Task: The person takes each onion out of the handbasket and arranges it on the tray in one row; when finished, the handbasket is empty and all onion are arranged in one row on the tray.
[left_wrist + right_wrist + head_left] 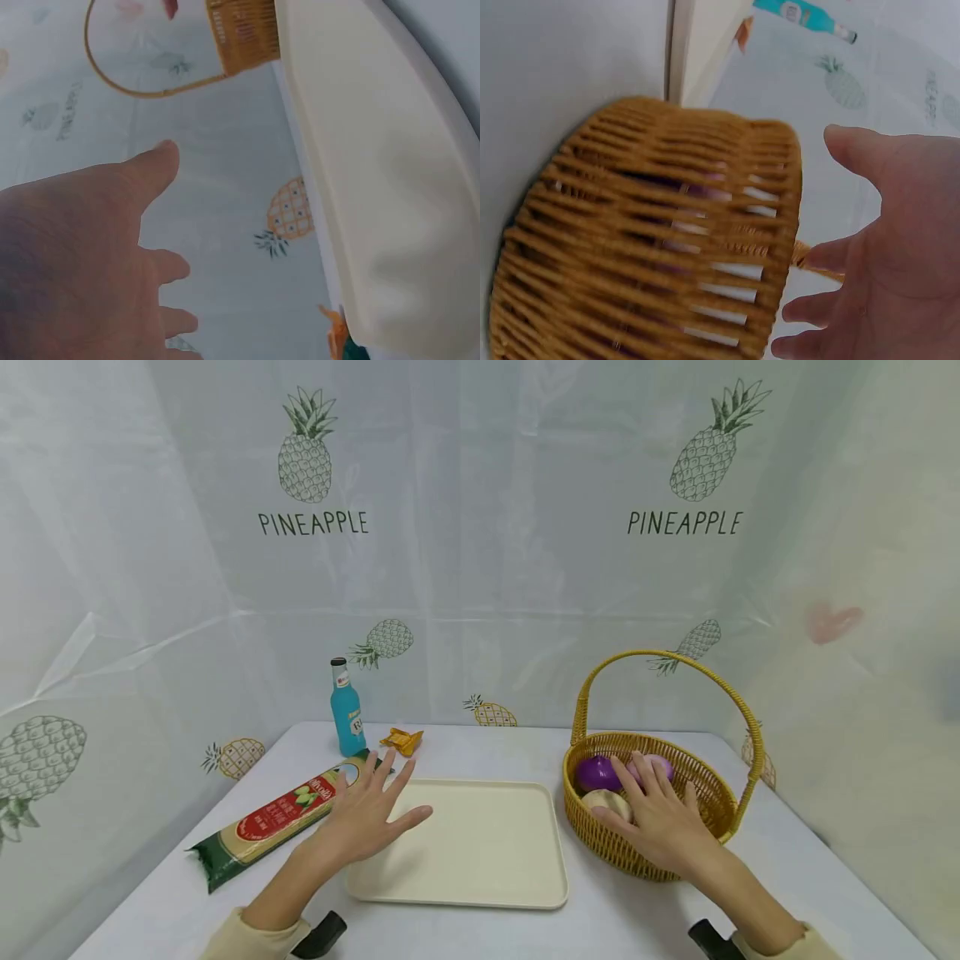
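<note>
My left hand (363, 814), fingers spread and holding nothing, hovers over the left end of a cream tray (480, 852). Just beyond that hand lies a long green and gold packet with a red label (281, 818). My right hand (663, 822) is also spread, above the near side of a yellow wicker basket (600, 839) with a tall handle. Inside the basket are a purple onion (597, 773), a paler pinkish-purple round item (660, 767) and a cream round item (609, 803), partly hidden by the right hand. In the right wrist view the fingers (855, 154) are straight beside the basket's rim.
A blue bottle (347, 710) with a dark cap stands at the back left, with an orange wrapped item (402, 741) to its right. Pineapple-printed sheeting (480, 568) encloses the white table (480, 935) at the back and both sides.
</note>
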`<act>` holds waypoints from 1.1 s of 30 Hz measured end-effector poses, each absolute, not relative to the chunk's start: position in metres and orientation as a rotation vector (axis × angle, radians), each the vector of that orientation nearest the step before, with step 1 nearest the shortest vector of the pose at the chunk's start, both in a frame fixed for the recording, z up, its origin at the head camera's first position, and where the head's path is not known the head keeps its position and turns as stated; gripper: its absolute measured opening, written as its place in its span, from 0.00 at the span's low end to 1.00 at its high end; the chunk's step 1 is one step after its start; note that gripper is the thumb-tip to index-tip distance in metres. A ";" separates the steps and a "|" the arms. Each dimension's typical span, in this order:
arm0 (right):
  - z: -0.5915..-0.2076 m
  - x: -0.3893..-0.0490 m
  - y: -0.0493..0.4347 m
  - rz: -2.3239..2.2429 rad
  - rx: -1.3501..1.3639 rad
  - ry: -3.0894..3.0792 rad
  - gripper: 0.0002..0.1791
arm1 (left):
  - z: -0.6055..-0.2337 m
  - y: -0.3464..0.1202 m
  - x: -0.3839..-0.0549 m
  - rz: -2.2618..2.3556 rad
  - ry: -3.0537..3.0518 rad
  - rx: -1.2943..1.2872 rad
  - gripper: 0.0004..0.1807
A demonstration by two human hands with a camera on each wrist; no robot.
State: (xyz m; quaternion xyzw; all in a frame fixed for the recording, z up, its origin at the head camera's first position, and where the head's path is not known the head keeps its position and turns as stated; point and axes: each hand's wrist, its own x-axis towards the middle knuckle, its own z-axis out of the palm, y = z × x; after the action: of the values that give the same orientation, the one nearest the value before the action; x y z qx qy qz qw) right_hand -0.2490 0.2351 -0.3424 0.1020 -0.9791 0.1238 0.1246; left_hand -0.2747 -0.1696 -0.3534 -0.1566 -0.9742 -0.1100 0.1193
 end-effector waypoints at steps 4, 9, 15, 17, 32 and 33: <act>-0.343 -0.252 0.243 0.419 0.285 -2.868 0.49 | -0.354 -0.182 -0.277 -0.327 -2.835 -0.432 0.46; -0.345 -0.258 0.257 0.418 0.265 -2.905 0.49 | -0.359 -0.196 -0.284 -0.393 -2.870 -0.392 0.47; -0.349 -0.266 0.272 0.419 0.331 -2.902 0.48 | -0.369 -0.211 -0.293 -0.524 -2.922 -0.387 0.48; -0.350 -0.268 0.276 0.450 0.359 -2.905 0.47 | -0.373 -0.216 -0.295 -0.581 -2.939 -0.394 0.47; -0.349 -0.280 0.303 0.394 0.413 -3.025 0.48 | -0.389 -0.228 -0.310 -1.072 -2.991 -0.318 0.27; -0.348 -0.281 0.304 0.395 0.427 -3.027 0.47 | -0.390 -0.229 -0.311 -1.094 -2.991 -0.339 0.26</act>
State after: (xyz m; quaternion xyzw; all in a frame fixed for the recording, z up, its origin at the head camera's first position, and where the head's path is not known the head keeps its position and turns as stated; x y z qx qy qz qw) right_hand -0.2815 0.3036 -0.3482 0.1386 -0.9816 0.1282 0.0295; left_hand -0.3106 -0.2294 -0.3896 -0.1059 -0.9334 -0.3415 -0.0309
